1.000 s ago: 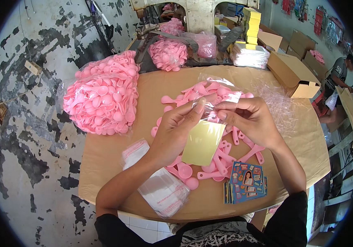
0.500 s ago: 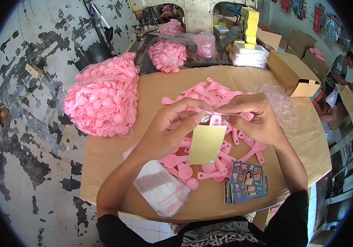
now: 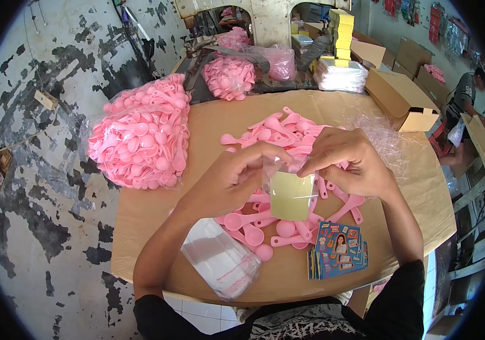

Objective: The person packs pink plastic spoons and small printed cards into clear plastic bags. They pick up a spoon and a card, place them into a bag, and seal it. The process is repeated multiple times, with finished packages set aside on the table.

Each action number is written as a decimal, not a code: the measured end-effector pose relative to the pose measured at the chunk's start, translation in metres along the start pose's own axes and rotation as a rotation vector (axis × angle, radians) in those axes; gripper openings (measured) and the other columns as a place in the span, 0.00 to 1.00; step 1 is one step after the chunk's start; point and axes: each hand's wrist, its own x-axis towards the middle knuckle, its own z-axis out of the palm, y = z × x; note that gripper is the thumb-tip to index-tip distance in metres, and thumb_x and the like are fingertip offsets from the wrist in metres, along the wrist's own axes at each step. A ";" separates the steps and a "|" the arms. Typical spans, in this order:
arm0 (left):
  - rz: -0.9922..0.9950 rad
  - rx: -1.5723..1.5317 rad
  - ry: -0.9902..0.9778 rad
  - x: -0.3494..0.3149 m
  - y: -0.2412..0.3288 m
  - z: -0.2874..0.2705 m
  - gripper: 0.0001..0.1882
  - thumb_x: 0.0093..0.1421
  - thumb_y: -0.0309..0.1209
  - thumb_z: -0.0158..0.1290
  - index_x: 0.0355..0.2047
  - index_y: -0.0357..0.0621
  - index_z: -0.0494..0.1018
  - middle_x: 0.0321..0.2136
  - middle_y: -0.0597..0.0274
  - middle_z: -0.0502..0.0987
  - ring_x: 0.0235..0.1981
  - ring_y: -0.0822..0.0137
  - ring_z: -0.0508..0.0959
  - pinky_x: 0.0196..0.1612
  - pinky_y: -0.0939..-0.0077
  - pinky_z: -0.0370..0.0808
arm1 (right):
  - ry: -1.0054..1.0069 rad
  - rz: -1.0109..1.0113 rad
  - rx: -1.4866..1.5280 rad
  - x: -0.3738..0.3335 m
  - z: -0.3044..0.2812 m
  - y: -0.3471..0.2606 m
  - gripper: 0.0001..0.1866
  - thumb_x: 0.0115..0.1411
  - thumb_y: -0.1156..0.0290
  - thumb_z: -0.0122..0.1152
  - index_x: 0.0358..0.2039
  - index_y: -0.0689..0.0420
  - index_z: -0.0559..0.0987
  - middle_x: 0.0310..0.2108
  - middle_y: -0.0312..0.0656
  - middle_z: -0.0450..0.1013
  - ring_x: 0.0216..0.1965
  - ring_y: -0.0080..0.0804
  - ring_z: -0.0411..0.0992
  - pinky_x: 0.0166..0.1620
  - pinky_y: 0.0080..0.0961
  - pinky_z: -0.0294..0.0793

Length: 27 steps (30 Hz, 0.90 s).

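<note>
A brown bench (image 3: 140, 215) is strewn with pink spoons (image 3: 287, 133). A clear bag (image 3: 290, 192) holding a yellow card is pinched by the left hand (image 3: 234, 178) and right hand (image 3: 347, 158). Its mouth is best kept spread wide.

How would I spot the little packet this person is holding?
Start at the brown table, covered in loose pink spoons. Above them the left hand and right hand pinch a clear bag. It alone holds a plain yellowish card.
</note>
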 end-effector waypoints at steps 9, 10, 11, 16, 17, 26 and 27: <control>0.022 0.013 -0.087 -0.003 -0.008 -0.009 0.09 0.65 0.18 0.44 0.44 0.35 0.72 0.39 0.61 0.76 0.37 0.72 0.78 0.40 0.78 0.76 | -0.054 -0.055 -0.001 0.000 -0.007 -0.001 0.15 0.42 0.85 0.61 0.30 0.52 0.85 0.25 0.34 0.79 0.27 0.30 0.73 0.38 0.29 0.70; 0.052 0.021 -0.084 -0.003 -0.008 -0.009 0.09 0.65 0.17 0.44 0.43 0.35 0.72 0.38 0.61 0.76 0.37 0.73 0.78 0.38 0.78 0.76 | -0.061 -0.077 -0.021 -0.001 -0.007 0.000 0.15 0.42 0.85 0.61 0.30 0.51 0.85 0.24 0.34 0.78 0.26 0.30 0.73 0.37 0.29 0.70; 0.083 0.030 -0.080 -0.003 -0.008 -0.008 0.10 0.64 0.17 0.44 0.42 0.35 0.73 0.37 0.61 0.76 0.36 0.74 0.77 0.37 0.78 0.75 | -0.068 -0.099 -0.041 -0.002 -0.007 0.001 0.15 0.42 0.84 0.62 0.30 0.51 0.85 0.24 0.33 0.78 0.26 0.31 0.72 0.37 0.29 0.70; 0.069 0.047 -0.054 -0.004 -0.003 -0.006 0.11 0.62 0.15 0.44 0.40 0.36 0.74 0.36 0.61 0.77 0.34 0.76 0.76 0.34 0.80 0.73 | -0.112 -0.106 -0.040 -0.001 -0.008 -0.002 0.15 0.41 0.83 0.61 0.30 0.50 0.85 0.23 0.34 0.77 0.26 0.33 0.71 0.36 0.29 0.69; 0.080 0.051 -0.037 -0.004 -0.003 -0.005 0.11 0.62 0.15 0.44 0.40 0.36 0.74 0.36 0.62 0.77 0.34 0.76 0.76 0.34 0.80 0.72 | -0.114 -0.109 -0.057 -0.002 -0.008 -0.003 0.16 0.41 0.83 0.61 0.30 0.50 0.85 0.23 0.34 0.76 0.26 0.33 0.71 0.35 0.30 0.69; 0.194 0.095 0.059 -0.003 0.003 0.006 0.10 0.63 0.20 0.47 0.40 0.41 0.77 0.22 0.67 0.75 0.18 0.81 0.66 0.22 0.83 0.63 | -0.140 -0.103 -0.069 0.000 -0.010 -0.020 0.17 0.40 0.83 0.60 0.31 0.50 0.85 0.20 0.35 0.75 0.24 0.34 0.71 0.36 0.31 0.69; 0.200 0.096 0.064 -0.006 0.002 0.004 0.10 0.63 0.20 0.47 0.40 0.41 0.77 0.22 0.67 0.75 0.18 0.81 0.66 0.22 0.83 0.63 | -0.145 -0.108 -0.074 0.003 -0.009 -0.022 0.17 0.40 0.83 0.60 0.31 0.50 0.85 0.20 0.35 0.75 0.24 0.34 0.71 0.36 0.31 0.69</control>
